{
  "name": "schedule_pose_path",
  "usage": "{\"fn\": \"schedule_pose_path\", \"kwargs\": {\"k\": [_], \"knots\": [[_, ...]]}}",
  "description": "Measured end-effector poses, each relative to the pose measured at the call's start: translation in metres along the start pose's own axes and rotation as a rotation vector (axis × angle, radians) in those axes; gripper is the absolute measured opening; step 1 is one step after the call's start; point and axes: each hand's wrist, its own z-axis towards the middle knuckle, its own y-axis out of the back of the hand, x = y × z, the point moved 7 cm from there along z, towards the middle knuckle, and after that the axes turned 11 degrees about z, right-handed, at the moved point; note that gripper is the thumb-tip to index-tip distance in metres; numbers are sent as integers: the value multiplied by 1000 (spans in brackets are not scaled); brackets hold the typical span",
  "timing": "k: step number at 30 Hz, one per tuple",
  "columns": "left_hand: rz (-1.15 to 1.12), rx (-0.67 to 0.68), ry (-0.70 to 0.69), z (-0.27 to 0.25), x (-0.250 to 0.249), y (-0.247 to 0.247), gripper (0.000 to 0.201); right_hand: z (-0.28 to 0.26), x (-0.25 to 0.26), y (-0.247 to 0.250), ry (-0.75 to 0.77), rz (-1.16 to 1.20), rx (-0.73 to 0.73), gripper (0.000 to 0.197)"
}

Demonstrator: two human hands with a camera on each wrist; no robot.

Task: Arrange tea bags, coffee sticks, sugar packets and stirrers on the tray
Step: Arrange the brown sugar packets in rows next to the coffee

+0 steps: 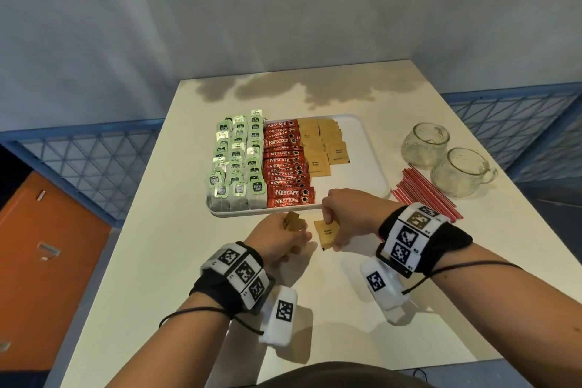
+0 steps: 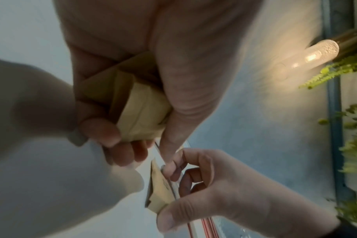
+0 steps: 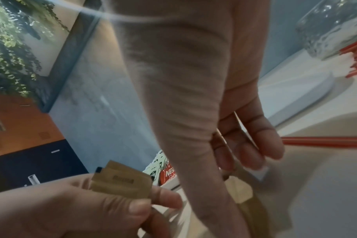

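A white tray holds rows of green tea bags, red coffee sticks and brown sugar packets. Just in front of the tray's near edge, my left hand grips a small bunch of brown sugar packets. My right hand pinches a single brown sugar packet by its top edge, hanging above the table. Red stirrers lie on the table right of the tray.
Two glass mugs stand at the right, behind the stirrers. The tray's right part is bare white. The cream table ends close behind the tray and at my body. An orange cabinet stands to the left, below.
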Motion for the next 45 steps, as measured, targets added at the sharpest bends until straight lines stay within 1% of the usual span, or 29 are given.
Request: {"fn": "schedule_pose_path", "kwargs": {"k": [2,4,5,7,9,10,11,12,13,14,16,17,18,20,21,23,24,27,29,30,32,34,36,39,41,43,45], "knots": [[123,-16,-41,2,-6,-2,19,-1,2,-4,1,46,5,53],[264,9,-95,3,-15,-8,17,-2,4,-8,6,144,21,69],[332,17,-120,3,-20,-12,15,-2,5,-10,6,202,29,74],[403,13,-179,4,-29,-16,17,-4,8,-10,10,264,25,74],[378,4,-212,2,-33,-17,20,-4,10,-8,34,218,-24,69],[370,-7,-231,1,-35,-15,26,-5,11,-6,60,185,-55,62],[377,-25,-249,1,-36,-12,32,-7,13,-5,87,179,-82,50],[379,-49,-256,1,-37,-6,33,-9,13,-2,106,207,-113,34],[356,-91,-257,1,-39,2,29,-12,10,0,106,286,-139,18],[286,-134,-240,1,-40,12,24,-16,6,1,91,429,-159,10],[32,-192,-171,4,-35,30,20,-21,-4,2,55,823,-199,20],[-97,-189,-121,5,-29,34,19,-24,-6,2,51,1010,-221,21],[-190,-174,-79,3,-26,35,18,-26,-6,2,52,1147,-238,21],[-296,-148,-50,0,-22,30,23,-27,-1,0,57,1299,-231,20],[-331,-164,-50,0,-21,27,26,-26,4,-2,64,1335,-207,20],[-396,-222,-40,3,-19,25,26,-23,9,-6,72,1335,-167,23],[-415,-246,-32,5,-18,26,24,-21,9,-7,63,1299,-171,25],[-362,-249,-53,10,-21,27,26,-18,-3,-5,29,1180,-279,23],[-377,-195,-42,13,-23,25,29,-16,-10,0,36,1124,-357,16],[-451,-142,-12,15,-22,24,29,-15,-13,4,39,1105,-395,13],[-711,9,74,17,-21,18,32,-10,-27,15,9,1106,-498,11],[-891,118,132,21,-21,20,36,1,-53,27,-65,1154,-605,13],[-963,143,130,24,-22,29,38,13,-78,37,-156,1139,-653,16],[-1056,172,90,24,-25,38,48,32,-104,40,-269,1051,-627,17],[-1106,199,65,25,-24,42,55,41,-110,40,-292,1014,-623,18],[-1085,210,46,26,-20,45,58,47,-111,42,-280,999,-644,18],[-1048,223,50,27,-17,46,57,52,-113,45,-280,997,-681,19]]}}
